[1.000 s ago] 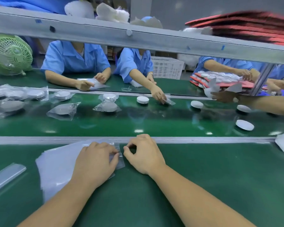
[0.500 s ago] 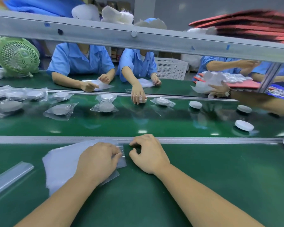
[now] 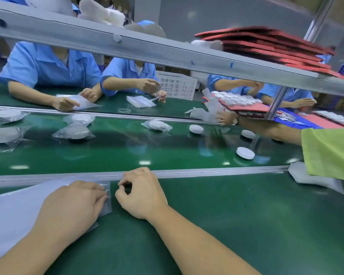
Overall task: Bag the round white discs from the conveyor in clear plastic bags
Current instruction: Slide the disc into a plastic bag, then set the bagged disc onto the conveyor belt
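- Left hand [image 3: 75,203] lies palm-down on the stack of clear bags [image 3: 18,207], fingertips pressing its right-hand corner.
- Right hand [image 3: 141,193], just beside that corner, has its fingers curled, thumb and forefinger close. Whether they pinch a film edge cannot be told.
- Step in hand: probably separating one bag from the stack; no disc is held.
- Nearest bare disc [image 3: 245,153] lies on the conveyor [image 3: 167,153], well apart to the right.
- The next move calls for opening the bag's mouth, then reaching for that disc.

Bright overhead glare, warped blurred edges
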`<state>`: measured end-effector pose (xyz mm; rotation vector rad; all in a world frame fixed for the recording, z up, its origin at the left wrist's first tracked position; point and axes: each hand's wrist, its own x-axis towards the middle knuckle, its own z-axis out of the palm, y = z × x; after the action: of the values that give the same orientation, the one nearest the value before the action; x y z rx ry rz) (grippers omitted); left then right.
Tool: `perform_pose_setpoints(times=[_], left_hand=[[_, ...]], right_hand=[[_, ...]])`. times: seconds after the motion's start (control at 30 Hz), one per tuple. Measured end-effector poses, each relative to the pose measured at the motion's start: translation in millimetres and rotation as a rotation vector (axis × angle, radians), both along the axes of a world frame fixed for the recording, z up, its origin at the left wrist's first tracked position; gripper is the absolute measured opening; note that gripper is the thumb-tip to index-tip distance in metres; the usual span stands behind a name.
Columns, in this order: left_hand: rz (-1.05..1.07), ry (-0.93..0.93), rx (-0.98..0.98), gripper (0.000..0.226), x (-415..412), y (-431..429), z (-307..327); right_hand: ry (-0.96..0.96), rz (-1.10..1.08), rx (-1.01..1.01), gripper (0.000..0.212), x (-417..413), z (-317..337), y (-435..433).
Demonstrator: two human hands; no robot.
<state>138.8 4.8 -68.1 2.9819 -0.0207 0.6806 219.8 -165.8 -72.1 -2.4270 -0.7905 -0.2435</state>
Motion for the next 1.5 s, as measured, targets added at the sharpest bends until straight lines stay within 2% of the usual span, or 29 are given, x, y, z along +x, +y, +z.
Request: perform_pose_setpoints(times=[0.13,0.23,0.3,0.37,0.47,0.57,0.67,0.73,0.77,0.9,0.97,1.03,1.1,1.17,1.27,1.33,1.4,1.5], left_hand=[[0.033,0.117,0.094,0.016,0,-7,13],[0.049,0.122,0.209,0.029,11,-19,31],[0.001,0.079,0.182,0.027,21,-37,49],[-0.045,0.029,0.170,0.027,35,-59,65],[-0.117,0.027,0.143,0.033,60,-94,71],[-0.162,0.090,0.150,0.033,69,-124,51],[-0.240,0.157,0.053,0.030,64,-135,11],[-0.281,0.175,-0.065,0.033,61,-132,0],[-0.287,0.182,-0.060,0.034,63,-130,-2],[-0.260,0.173,-0.042,0.024,69,-131,10],[-0.248,0.175,-0.019,0.029,73,-132,12],[-0.239,0.146,-0.065,0.028,77,-130,14],[-0.218,0.126,-0.142,0.027,77,-125,21],[-0.182,0.129,-0.224,0.027,75,-118,27],[-0.125,0.115,-0.303,0.033,71,-105,33],[-0.107,0.101,-0.375,0.031,63,-99,36],[-0.106,0.084,-0.482,0.025,53,-96,36],[-0.212,0.123,-0.751,0.020,35,-94,39]], right_hand=[[0.029,0.019,0.041,0.027,1,-3,-1],[0.119,0.005,0.218,0.027,3,3,-7],[0.090,-0.057,0.296,0.030,13,10,-25],[0.045,-0.156,0.291,0.028,30,20,-56],[-0.015,-0.346,0.159,0.024,60,31,-123],[-0.055,-0.541,-0.097,0.024,90,38,-194],[0.071,-0.685,-0.389,0.035,124,44,-245],[0.186,-0.711,-0.529,0.043,148,44,-266],[0.229,-0.712,-0.576,0.046,159,42,-273],[0.361,-0.726,-0.633,0.053,195,26,-281],[0.298,-0.744,-0.623,0.051,205,21,-284],[0.156,-0.751,-0.492,0.033,205,27,-286],[0.037,-0.702,-0.252,0.024,195,38,-277],[-0.064,-0.519,-0.068,0.023,169,46,-256],[-0.129,-0.108,-0.067,0.045,101,53,-216],[-0.256,0.112,-0.077,0.049,59,50,-197],[-0.361,0.264,0.007,0.039,30,48,-179],[-0.400,0.304,0.139,0.021,4,53,-155]])
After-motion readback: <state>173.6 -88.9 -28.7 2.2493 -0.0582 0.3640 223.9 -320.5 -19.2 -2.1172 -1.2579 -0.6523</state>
